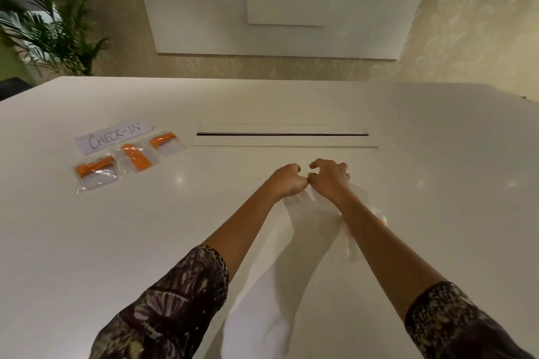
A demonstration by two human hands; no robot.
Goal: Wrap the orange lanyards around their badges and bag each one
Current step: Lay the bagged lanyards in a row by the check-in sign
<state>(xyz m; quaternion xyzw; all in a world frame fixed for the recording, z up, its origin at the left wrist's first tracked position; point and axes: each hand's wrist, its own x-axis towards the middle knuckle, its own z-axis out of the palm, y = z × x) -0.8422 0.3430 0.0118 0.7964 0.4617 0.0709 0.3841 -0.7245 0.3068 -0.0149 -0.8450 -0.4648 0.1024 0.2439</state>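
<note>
Pinching the top of a clear bag (358, 192) with both hands, I hold it on my side of the long slot (281, 134) cut into the white table (437, 154), near the slot's middle. My left hand (287, 181) and right hand (329, 176) are curled tight, their knuckles touching. The backs of my hands hide the fingertips, so the exact spot where they grasp the film is out of sight. The bag trails back from the slot beneath my right forearm. It is blurred and nearly see-through, and most of its outline is lost against the pale tabletop. A small smear of the orange lanyard (384, 221) shows inside it beside my forearm. I cannot make out the badge itself, nor whether the bag's mouth is sealed. Off the slot's left end, well apart from my hands, three finished bags (135, 158) lie in a slanting row, each showing orange wrapped over a pale card. A handwritten CHECK-IN label (113, 137) lies just behind them, level with the slot. Far beyond the slot's left end a plant (55, 32) stands past the table's corner, partly cut off by the frame. My patterned sleeves (175, 309) run out of view at the bottom edge.
</note>
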